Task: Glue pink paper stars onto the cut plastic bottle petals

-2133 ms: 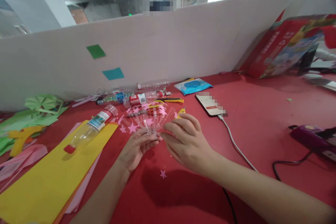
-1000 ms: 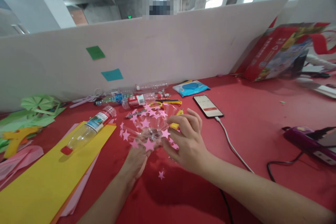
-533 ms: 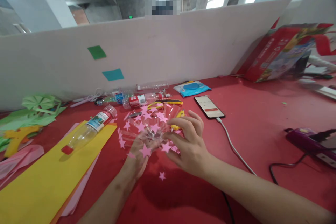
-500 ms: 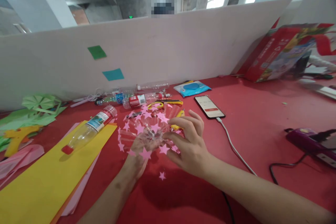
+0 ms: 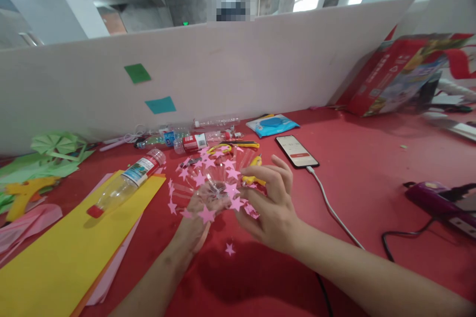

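Clear plastic piece (image 5: 217, 191), strips fanned out and bearing pink stars (image 5: 207, 214), held above the red tabletop (image 5: 357, 158), well short of the far edge. Left hand (image 5: 196, 223) underneath, closed about its centre, fingers partly hidden. Right hand (image 5: 273, 208) at its right side, fingers curled and parted by the stars; cannot tell whether they pinch a strip. One loose star (image 5: 230, 249) lies toward the near edge. Red-capped bottle (image 5: 136, 175) lies leftward on yellow paper (image 5: 82, 237); phone (image 5: 297, 151) rests nearer the far edge.
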### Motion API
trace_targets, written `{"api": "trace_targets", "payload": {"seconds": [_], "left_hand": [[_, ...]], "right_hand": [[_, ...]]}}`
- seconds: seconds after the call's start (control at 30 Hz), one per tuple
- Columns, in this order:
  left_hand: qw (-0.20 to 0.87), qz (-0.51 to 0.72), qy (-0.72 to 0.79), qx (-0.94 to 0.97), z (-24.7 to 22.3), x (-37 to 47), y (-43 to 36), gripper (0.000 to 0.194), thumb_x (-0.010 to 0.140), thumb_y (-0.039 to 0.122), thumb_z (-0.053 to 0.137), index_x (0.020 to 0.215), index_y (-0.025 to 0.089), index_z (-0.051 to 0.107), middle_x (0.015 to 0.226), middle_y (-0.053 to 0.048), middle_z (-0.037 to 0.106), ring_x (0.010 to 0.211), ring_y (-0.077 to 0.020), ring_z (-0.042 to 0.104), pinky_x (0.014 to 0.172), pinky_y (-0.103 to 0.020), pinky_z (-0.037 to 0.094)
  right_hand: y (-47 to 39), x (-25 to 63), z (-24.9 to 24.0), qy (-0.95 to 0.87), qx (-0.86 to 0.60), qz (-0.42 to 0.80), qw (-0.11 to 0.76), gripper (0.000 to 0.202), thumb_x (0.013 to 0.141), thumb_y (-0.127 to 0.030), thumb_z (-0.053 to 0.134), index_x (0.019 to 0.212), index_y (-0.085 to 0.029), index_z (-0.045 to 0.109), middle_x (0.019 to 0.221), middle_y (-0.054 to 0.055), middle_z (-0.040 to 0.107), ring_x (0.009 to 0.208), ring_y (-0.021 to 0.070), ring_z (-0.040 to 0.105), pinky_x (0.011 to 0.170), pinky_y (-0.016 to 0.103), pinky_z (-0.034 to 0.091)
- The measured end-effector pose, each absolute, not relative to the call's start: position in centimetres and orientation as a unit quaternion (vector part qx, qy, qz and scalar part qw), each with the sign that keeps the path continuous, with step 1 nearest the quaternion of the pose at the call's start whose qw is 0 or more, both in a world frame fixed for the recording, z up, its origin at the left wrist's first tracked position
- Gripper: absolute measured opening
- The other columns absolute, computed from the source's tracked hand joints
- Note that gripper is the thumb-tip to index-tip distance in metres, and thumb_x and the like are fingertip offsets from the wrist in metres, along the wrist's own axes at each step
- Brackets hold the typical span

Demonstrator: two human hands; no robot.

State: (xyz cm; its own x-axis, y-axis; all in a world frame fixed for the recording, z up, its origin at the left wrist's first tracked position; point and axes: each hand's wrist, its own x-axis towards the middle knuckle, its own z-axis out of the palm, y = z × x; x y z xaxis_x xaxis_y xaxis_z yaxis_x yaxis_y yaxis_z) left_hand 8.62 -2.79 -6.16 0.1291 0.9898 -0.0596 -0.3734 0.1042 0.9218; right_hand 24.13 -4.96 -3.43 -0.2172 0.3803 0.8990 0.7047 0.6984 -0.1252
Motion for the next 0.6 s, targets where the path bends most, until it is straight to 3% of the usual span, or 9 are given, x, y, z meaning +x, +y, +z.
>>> {"api": "trace_targets", "payload": {"seconds": [0.3,0.6], "left_hand": [[0.636,0.555,0.367,0.391,-5.96,8.44,-3.32,0.029,0.051,0.027,0.082,0.075,0.02,0.068,0.071,-0.002,0.072,0.077,-0.0226,0.069,0.077,-0.034,0.054],[0.626,0.575,0.348,0.394,-6.67,8.22,-2.83,0.035,0.049,0.027,0.083,0.081,0.023,0.07,0.083,-0.001,0.074,0.075,-0.0187,0.069,0.075,-0.029,0.054]], "right_hand": [[-4.9,24.34,-3.39,-0.752,-0.345,-0.152,0.541,0.011,0.075,-0.016,0.056,0.084,-0.022,0.059,0.109,0.006,0.051,0.098,0.0237,0.05,0.104,0.053,0.027],[-5.23,24.04,-3.06,-0.743,-0.365,-0.095,0.553,0.01,0.077,-0.012,0.055,0.078,-0.021,0.055,0.103,0.005,0.052,0.1,0.0208,0.053,0.105,0.051,0.026]]}}
